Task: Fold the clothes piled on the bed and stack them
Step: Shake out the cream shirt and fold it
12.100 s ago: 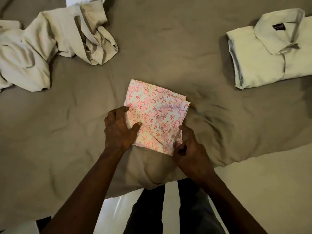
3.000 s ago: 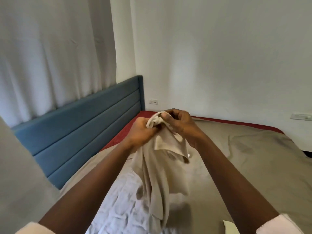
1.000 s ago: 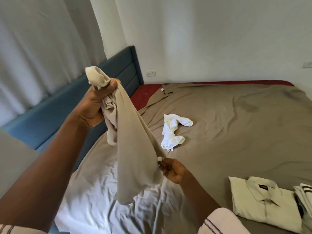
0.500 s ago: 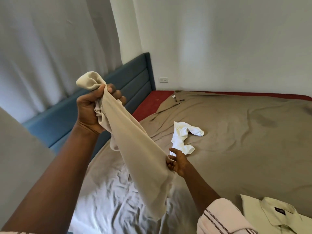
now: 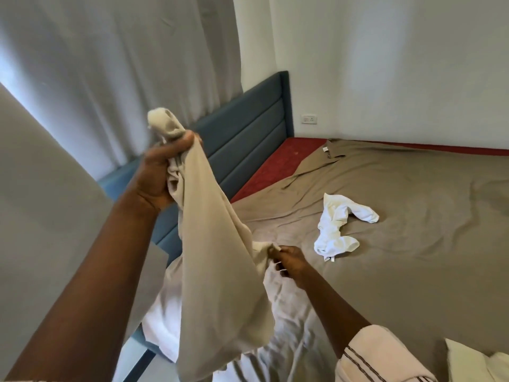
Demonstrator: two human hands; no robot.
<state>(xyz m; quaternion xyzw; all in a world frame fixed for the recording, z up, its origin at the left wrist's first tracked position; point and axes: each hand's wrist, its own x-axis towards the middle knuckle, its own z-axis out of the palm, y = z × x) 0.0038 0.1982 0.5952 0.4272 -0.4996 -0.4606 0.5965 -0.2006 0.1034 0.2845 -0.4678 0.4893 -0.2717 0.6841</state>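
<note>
Folded shirt [image 5: 478, 361] now mostly out of frame, beige garment [image 5: 217, 271] in hands [image 5: 162, 177] [image 5: 289, 261]

Beige garment [image 5: 220, 271]: soft matt cloth (creased); headboard [image 5: 248, 139]: smooth padded blue upholstery.

Garment [image 5: 220, 271] hangs between raised left hand [image 5: 157, 177] and lower right hand [image 5: 286, 260]; crumpled cloth [image 5: 338, 230] on bed [image 5: 413, 244] behind

Beige garment [image 5: 220, 257], white garment [image 5: 334, 230], taupe bedsheet [image 5: 413, 244], blue headboard [image 5: 248, 139].
</note>
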